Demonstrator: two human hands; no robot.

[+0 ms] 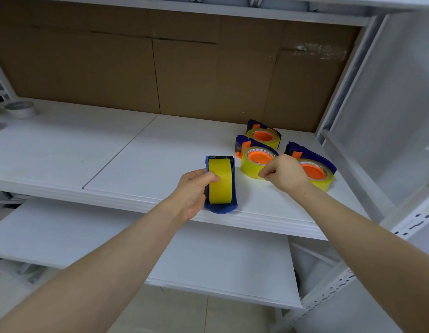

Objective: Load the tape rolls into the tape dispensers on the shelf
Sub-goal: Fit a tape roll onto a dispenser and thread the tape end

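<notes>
Our two bare forearms reach up from the bottom of the view to the shelf (64, 150), and we meet the work at its front edge. We have our left hand (193, 191) wrapped around the blue dispenser (221, 209) that stands upright right at that front edge, thumb pressed on the face of the yellow tape roll (220, 181) seated in it; the roll's flat band faces us, and the dispenser's long axis runs from the front edge toward the back of the shelf. We hold our right hand (284, 173) just to the right, fingers (265, 174) curled nearly closed, and we cannot tell whether they pinch a tape end or nothing at all. Behind that hand, toward the back right corner, three more dispensers lie on their sides with rolls in them: the rear dispenser (263, 134), the middle dispenser (255, 158) and the right dispenser (315, 169), orange hubs up. We judge this fourth roll to be in place or nearly so. The free end of tape would lie up and away from our right fingers, toward the black cutter end at the top, so the right hand is the nearer one to draw it through.
</notes>
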